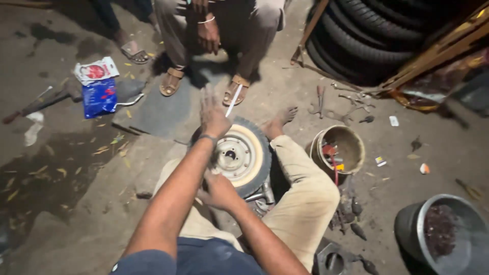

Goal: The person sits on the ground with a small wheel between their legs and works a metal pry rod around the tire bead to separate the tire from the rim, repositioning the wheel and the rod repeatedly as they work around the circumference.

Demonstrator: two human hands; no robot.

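The small wheel (243, 155) lies between your bent legs on the concrete floor (76, 203): a cream-coloured steel rim with a dark hub hole at its middle and a few bolt holes around it, wrapped in a narrow black tyre whose tread shows along the far and right edge. It tilts a little toward you.

Your left hand (213, 117) hovers over the wheel's far edge, blurred, with its fingers spread apart and holding nothing; a dark band sits at the wrist. Your right hand (219, 191) rests at the wheel's near edge, its fingers curled down against the tyre; you cannot tell whether they clasp anything.

Just beyond the wheel a thin white stick (234, 100) lies on the floor, near the sandalled feet of a seated person (224, 30). To the wheel's right stands a worn bucket (351, 140) holding red-handled tools. Further right and nearer you sits a metal basin (471, 216) of dark material. Beyond the bucket, loose hand tools (346, 104) lie before stacked black tyres (367, 35). Well left of the wheel lie a blue packet (98, 97) and a white one.
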